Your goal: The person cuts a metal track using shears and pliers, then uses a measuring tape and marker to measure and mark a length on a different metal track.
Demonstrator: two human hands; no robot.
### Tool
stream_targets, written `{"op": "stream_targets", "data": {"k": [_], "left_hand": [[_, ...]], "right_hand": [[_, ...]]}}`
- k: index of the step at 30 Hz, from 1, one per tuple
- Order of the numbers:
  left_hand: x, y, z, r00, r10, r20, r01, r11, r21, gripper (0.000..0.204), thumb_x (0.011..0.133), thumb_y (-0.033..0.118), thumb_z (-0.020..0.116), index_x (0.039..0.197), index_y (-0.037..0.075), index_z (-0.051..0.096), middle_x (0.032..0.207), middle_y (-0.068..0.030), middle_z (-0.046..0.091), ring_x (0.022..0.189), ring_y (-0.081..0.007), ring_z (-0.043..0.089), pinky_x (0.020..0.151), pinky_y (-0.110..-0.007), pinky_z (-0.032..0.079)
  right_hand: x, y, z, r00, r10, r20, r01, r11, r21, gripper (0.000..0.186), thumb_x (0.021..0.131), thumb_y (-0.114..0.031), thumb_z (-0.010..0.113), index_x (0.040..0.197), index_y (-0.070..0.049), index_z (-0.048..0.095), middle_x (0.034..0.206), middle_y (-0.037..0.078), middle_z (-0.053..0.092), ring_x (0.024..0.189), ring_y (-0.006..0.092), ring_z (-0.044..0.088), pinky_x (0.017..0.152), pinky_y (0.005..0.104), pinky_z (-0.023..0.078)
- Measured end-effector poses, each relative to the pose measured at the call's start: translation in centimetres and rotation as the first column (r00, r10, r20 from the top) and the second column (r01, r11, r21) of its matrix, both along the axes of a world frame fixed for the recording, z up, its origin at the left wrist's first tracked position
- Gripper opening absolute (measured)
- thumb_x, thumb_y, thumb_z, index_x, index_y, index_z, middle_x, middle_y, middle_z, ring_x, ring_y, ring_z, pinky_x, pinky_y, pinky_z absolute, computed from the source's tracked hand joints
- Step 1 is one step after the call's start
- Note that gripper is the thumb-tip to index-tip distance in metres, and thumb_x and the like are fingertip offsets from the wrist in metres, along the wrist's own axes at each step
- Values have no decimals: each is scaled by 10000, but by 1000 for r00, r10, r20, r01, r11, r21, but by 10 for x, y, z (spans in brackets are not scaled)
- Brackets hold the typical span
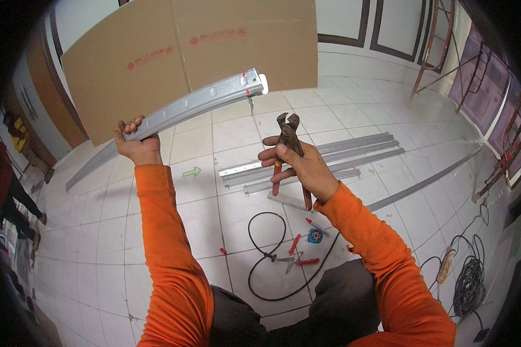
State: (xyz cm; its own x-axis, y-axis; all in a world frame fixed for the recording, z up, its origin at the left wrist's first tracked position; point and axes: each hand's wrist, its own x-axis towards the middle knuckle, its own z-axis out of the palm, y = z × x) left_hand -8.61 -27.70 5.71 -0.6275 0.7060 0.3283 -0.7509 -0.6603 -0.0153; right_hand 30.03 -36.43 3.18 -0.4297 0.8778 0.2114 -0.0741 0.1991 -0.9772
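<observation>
Red printing [150, 58] stands on the left panel of the brown cardboard [116, 104], and a matching red line [217, 36] on the right panel, the seam's edges between them; each has an emblem at both ends. A green arrow [191, 172] on the tiled floor [110, 283], out from the cardboard's lower edge, points right.

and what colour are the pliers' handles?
The pliers' handles look dull red, one with a yellow band; best seen in the head view.

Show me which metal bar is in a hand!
The long grey bar with red marks near one end, held in the left hand; the other bars lie on the floor.
</observation>
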Motion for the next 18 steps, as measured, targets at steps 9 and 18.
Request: {"op": "stream_targets", "data": {"k": [9,18], "left_hand": [[-67,24,-75,990,-92,-111,80,991,-107,338,989,414,450,946,108,589,779,-39,573,747,-202,559,789,-443,525],[-104,53,-152,889,200,-412,-348,880,-325,315,734,85,715,1022,-34,671,958,-95,684,941,-187,631,830,-366,544]], "right_hand": [[37,0,-75,880,107,462,19,965,-260,430,985,-417,544,1045,-5,649,680,47,602,603,116,584,547,271,476],[125,-168,-322,5,369,929,-267,896,-355,303,961,-350,558,1178,-142,601,1000,120,681,905,327,676,739,455,542]]}}
